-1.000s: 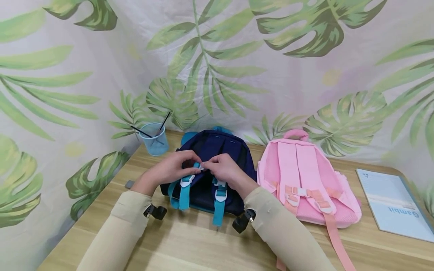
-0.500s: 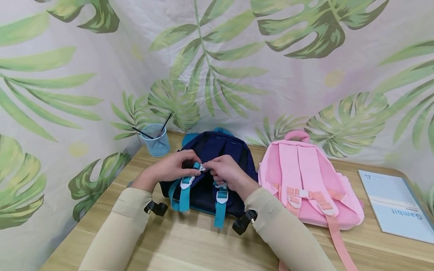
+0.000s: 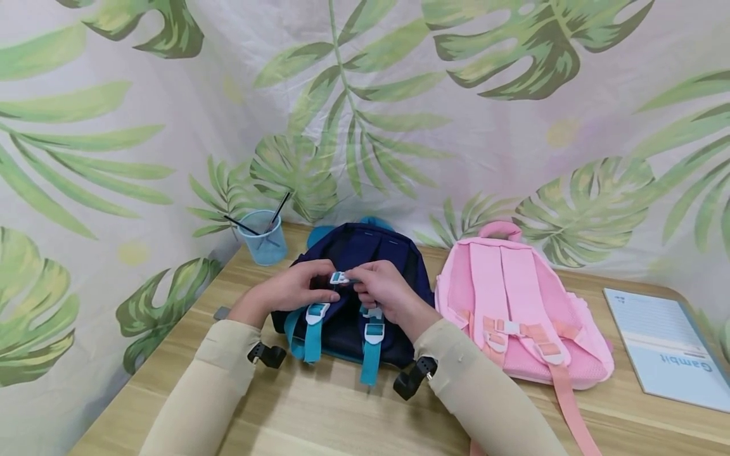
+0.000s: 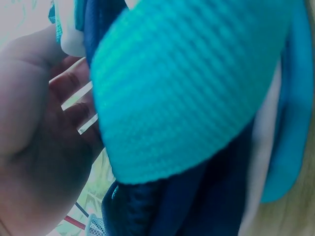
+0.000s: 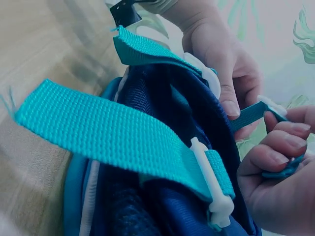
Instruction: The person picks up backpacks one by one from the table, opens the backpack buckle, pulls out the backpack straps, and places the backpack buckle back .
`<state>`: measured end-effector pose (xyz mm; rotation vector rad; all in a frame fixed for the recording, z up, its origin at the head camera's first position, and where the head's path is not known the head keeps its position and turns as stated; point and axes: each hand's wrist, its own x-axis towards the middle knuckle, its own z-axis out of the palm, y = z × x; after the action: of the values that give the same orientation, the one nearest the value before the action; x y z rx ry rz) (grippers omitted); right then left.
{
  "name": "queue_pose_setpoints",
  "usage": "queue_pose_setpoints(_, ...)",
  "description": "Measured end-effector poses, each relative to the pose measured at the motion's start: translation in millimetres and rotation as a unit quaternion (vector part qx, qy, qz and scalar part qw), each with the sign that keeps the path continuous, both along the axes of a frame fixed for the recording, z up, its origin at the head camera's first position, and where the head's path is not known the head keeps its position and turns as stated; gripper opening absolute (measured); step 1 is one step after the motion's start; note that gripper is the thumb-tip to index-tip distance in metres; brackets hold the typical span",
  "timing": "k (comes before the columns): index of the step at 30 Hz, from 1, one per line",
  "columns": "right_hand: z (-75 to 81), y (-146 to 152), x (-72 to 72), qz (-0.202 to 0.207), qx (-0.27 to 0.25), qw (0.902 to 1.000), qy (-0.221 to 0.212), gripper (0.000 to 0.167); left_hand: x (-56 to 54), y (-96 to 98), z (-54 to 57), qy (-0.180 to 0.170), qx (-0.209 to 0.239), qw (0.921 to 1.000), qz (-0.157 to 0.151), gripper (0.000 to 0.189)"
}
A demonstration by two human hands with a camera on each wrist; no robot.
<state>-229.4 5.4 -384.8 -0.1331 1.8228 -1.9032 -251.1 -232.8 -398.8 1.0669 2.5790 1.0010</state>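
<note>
A navy backpack (image 3: 358, 247) with teal webbing leans at the back of the table, straps facing me. Across its front runs a short teal chest strap (image 5: 247, 116) with a white buckle (image 3: 339, 278). My right hand (image 3: 383, 288) pinches this strap at the buckle, its fingers curled round the loose tail (image 5: 285, 168). On the other side, my left hand (image 3: 296, 288) holds the strap between thumb and fingers, the thumb beside the shoulder strap's edge. Two teal strap ends (image 3: 371, 362) hang below white adjusters (image 5: 211, 182). In the left wrist view, a teal strap end (image 4: 187, 93) hides the fingertips.
To the right stands a pink backpack (image 3: 485, 272), its coral strap (image 3: 570, 408) trailing over the table. A notebook (image 3: 667, 348) lies farther right. A blue mesh pen cup (image 3: 265, 240) with dark pencils is at the back left. Patterned fabric hangs behind.
The white buckle has come into clearer view between my hands, drawn slightly to the right and turned upward. My left fingers have spread a little around it. Both backpacks stay in place.
</note>
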Motion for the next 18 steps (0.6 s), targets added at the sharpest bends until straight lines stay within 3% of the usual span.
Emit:
queue_pose_setpoints(4,-2.4,0,1.1,0.006,-0.007,0.9999,0.011,0.024,2.3,0.1,-1.3,0.013,0.007,0.9999,0.001,0.013)
queue_pose_setpoints(11,-0.6,2,1.5,0.016,0.001,0.9995,0.028,0.024,12.9,1.5,9.2,0.021,0.050,0.9973,0.050,0.031)
queue_pose_setpoints(18,-2.5,14,-0.8,0.053,0.021,0.9962,0.066,0.023,13.4,2.5,16.3,0.025,0.056,0.9968,0.051,0.022)
